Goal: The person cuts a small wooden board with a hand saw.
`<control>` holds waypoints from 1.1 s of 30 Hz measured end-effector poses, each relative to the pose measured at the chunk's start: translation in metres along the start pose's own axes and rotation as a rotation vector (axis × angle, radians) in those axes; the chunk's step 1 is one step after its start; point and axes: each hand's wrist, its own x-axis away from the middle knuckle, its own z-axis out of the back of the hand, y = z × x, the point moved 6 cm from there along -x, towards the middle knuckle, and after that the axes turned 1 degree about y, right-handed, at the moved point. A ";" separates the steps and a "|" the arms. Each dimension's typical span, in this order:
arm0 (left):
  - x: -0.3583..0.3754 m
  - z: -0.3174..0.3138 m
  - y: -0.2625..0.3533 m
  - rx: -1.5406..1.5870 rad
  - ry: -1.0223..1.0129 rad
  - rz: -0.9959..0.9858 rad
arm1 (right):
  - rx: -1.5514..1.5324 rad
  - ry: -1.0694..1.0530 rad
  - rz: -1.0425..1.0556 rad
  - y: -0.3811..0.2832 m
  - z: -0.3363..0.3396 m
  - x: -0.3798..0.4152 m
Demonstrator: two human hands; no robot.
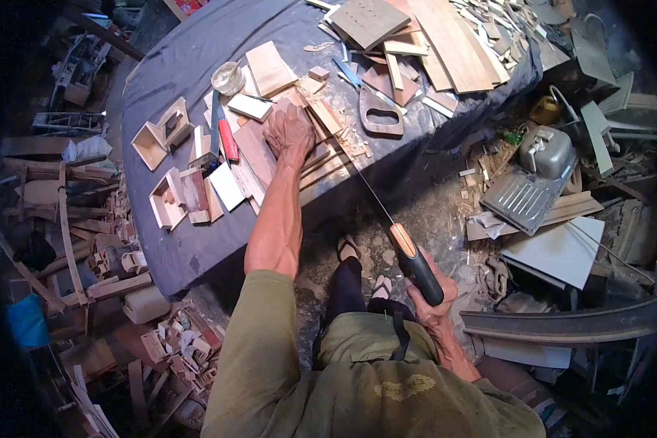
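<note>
My right hand [434,292] is closed on the black and orange handle of a hand saw [378,198]. The saw's thin straight blade slants up to the table edge and meets the wood there. My left hand [290,133] presses down on a wooden board [254,150] with its fingers bent, gripping it against the pieces beneath; the fingertips are partly hidden. Beside that hand lie a narrow strip of wood [324,117] and pale sawdust and shavings [354,146]. A white-faced block [250,108] sits just beyond the fingers.
On the cloth-covered table [190,252] are small open wooden boxes [152,144], a red-handled tool [228,140], a glass jar [228,77], a second saw [381,117] and stacked boards [452,44]. A metal sink [527,188] and scrap wood [182,343] crowd the floor.
</note>
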 end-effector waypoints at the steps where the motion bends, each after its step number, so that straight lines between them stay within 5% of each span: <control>1: 0.000 -0.001 0.000 0.007 0.010 -0.010 | -0.004 0.003 -0.007 0.002 0.000 0.002; 21: -0.001 -0.011 -0.011 0.089 0.164 -0.031 | -0.035 0.026 0.072 -0.007 -0.024 -0.019; 24: -0.002 -0.001 -0.004 0.077 0.008 -0.009 | -0.059 0.016 0.075 -0.005 -0.025 -0.027; 33: -0.002 -0.004 -0.002 0.058 0.020 0.012 | -0.010 0.029 0.069 -0.001 -0.019 -0.014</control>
